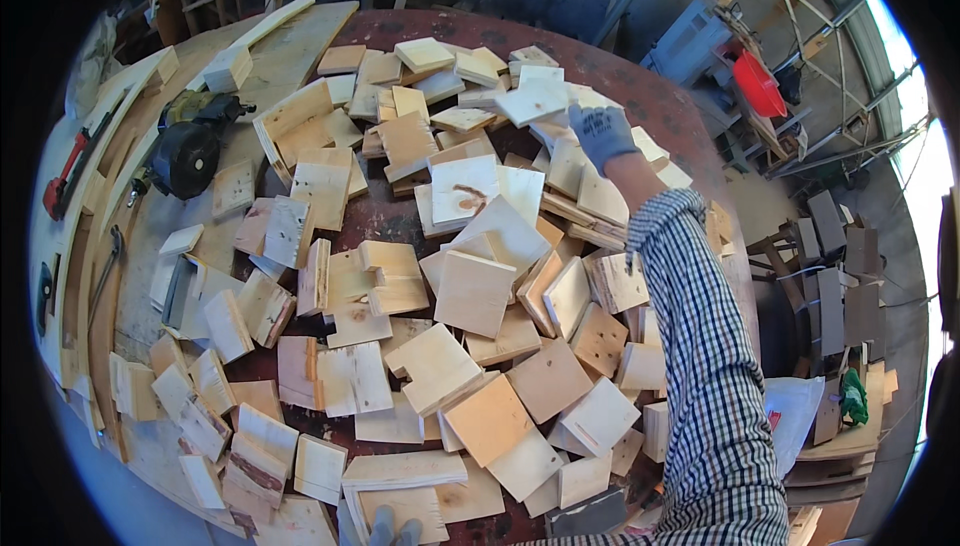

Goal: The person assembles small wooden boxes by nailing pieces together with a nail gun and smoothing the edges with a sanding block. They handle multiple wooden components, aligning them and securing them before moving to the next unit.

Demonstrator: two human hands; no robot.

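Observation:
Both my hands wear grey gloves. My right hand [602, 136] is stretched out to the far right of a big pile of wood offcuts, its fingers closed at the edge of a pale flat wooden block [532, 103]. The glove's back hides part of that grip. At the bottom edge only the fingertips of my left hand [394, 528] show, pressed over the face of a light wooden block [418, 506]. Its thumb and palm are out of sight. Square and notched wooden blocks [476, 293] lie heaped around both hands, some tilted on others.
The pile covers a dark red tabletop [455, 31]. On the left, a black power tool [188, 151], a red-handled tool [68, 178] and long wooden strips [270, 21] lie on boards. Beyond the right edge are a red basin [759, 84], stacked dark pieces [830, 286] and a white bag [793, 411].

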